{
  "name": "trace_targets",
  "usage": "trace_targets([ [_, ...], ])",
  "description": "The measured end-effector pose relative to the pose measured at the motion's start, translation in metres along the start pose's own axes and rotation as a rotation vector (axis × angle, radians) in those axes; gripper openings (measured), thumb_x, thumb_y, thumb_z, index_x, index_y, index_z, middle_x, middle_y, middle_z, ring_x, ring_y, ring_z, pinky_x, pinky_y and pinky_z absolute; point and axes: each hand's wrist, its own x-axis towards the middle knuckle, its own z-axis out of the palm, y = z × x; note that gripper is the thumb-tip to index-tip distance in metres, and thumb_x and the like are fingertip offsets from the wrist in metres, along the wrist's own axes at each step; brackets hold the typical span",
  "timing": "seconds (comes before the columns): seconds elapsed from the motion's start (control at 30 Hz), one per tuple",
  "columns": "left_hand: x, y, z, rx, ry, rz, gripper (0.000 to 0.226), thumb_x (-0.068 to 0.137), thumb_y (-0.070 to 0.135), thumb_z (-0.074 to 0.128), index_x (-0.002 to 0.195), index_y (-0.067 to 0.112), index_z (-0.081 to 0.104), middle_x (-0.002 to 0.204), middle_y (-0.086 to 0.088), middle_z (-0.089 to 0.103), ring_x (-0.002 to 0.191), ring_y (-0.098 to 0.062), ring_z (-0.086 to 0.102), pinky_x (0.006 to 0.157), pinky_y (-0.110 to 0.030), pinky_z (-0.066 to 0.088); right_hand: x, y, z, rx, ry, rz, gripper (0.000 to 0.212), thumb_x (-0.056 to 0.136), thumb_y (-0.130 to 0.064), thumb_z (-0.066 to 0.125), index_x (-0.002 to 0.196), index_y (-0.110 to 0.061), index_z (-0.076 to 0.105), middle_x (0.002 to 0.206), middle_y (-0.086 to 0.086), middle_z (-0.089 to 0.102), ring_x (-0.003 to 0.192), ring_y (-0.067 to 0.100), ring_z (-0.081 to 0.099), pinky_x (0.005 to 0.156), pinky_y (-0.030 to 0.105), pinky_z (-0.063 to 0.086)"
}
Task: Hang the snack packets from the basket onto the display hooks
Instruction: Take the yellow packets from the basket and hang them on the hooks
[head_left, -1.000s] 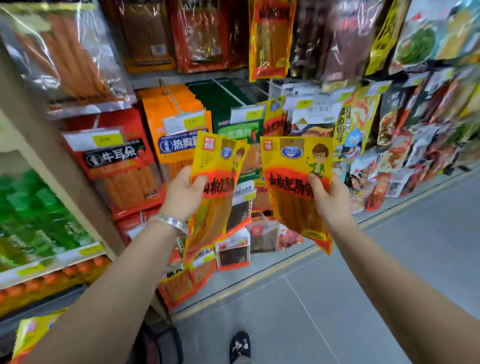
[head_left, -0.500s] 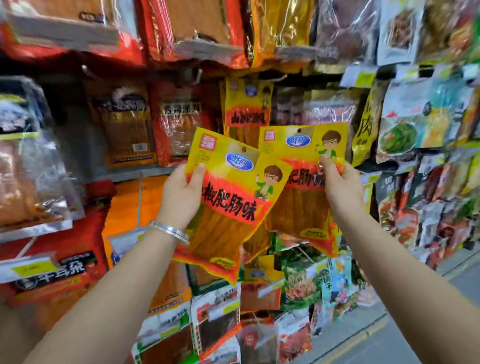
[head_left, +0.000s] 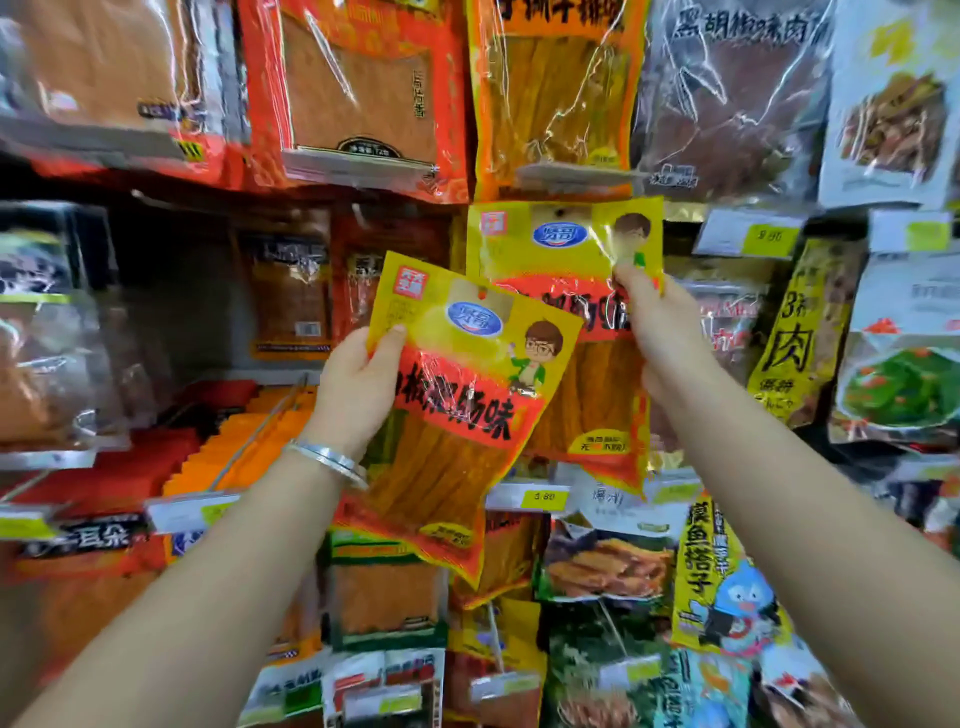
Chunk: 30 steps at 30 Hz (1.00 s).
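I hold two matching yellow-and-red snack packets with a cartoon boy on the front. My left hand (head_left: 358, 384) grips the near packet (head_left: 467, 405) by its upper left edge, thumb on the front; it tilts to the right. My right hand (head_left: 660, 322) pinches the far packet (head_left: 561, 260) near its upper right corner and holds it upright against the display wall. The far packet's hang hole sits near its top edge, just below an orange packet (head_left: 550, 93) on the row above. The hook behind it is hidden. The basket is out of view.
Hanging packets crowd the wall on every side: red ones (head_left: 358, 88) above, a dark clear one (head_left: 727, 93) upper right. Price tags (head_left: 545, 498) stick out on hook ends. An orange stack on a long wire hook (head_left: 260, 431) lies lower left.
Both hands have lifted their packets up toward a higher row, and my view has tilted up with them. The right packet now sits closer to the wall, under the orange packet.
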Motion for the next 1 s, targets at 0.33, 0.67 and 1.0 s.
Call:
trace_targets([
  [0.33, -0.021, 0.021, 0.003, -0.015, 0.095, -0.06, 0.03, 0.091, 0.041, 0.05, 0.077, 0.018, 0.063, 0.085, -0.005, 0.07, 0.085, -0.025, 0.066, 0.085, -0.048, 0.05, 0.012, 0.013, -0.002, 0.039, -0.113, 0.142, 0.018, 0.089, -0.031, 0.059, 0.079, -0.018, 0.063, 0.082, 0.003, 0.072, 0.075, 0.019, 0.069, 0.074, 0.038, 0.055],
  [0.67, -0.024, 0.034, -0.002, -0.023, 0.105, -0.09, 0.031, 0.092, 0.042, 0.049, 0.073, 0.022, 0.063, 0.08, 0.001, 0.072, 0.079, -0.019, 0.069, 0.083, -0.047, 0.054, 0.017, 0.005, 0.008, 0.05, -0.139, 0.115, 0.015, 0.089, -0.035, 0.055, 0.084, -0.021, 0.06, 0.09, 0.006, 0.072, 0.081, 0.021, 0.069, 0.076, 0.037, 0.053],
  [1.0, -0.006, 0.033, -0.003, -0.028, 0.054, -0.07, 0.03, 0.092, 0.042, 0.048, 0.084, 0.018, 0.063, 0.085, -0.002, 0.072, 0.082, -0.02, 0.069, 0.084, -0.047, 0.053, 0.017, 0.002, 0.003, 0.077, -0.115, 0.148, 0.014, 0.089, -0.028, 0.057, 0.076, -0.022, 0.057, 0.072, 0.002, 0.068, 0.062, 0.014, 0.066, 0.063, 0.027, 0.05],
])
